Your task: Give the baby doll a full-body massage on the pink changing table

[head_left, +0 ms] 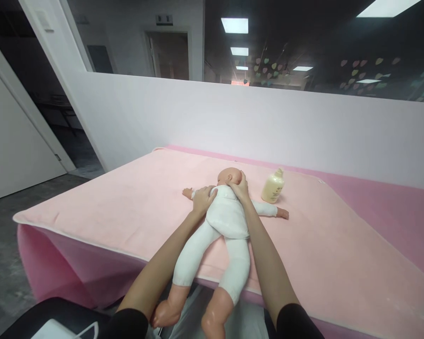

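A baby doll [228, 214] with a white cloth body and bare head, hands and feet lies on the pink blanket. Its head is turned to the left with one ear showing, its arms spread out, and its legs hang over the near edge. My left hand [202, 199] grips the doll at its left-side shoulder, thumb on top and the other fingers curled around the side. At the neck and the right side of the head, my right hand [240, 187] is wrapped around the doll; some of its fingertips are hidden.
A pale yellow bottle [273, 187] stands right of the doll, beyond its outstretched arm. The pink blanket [127, 202] covers the table up to a low white wall [183, 113] with glass above. A white object with a cable [54, 329] is at bottom left.
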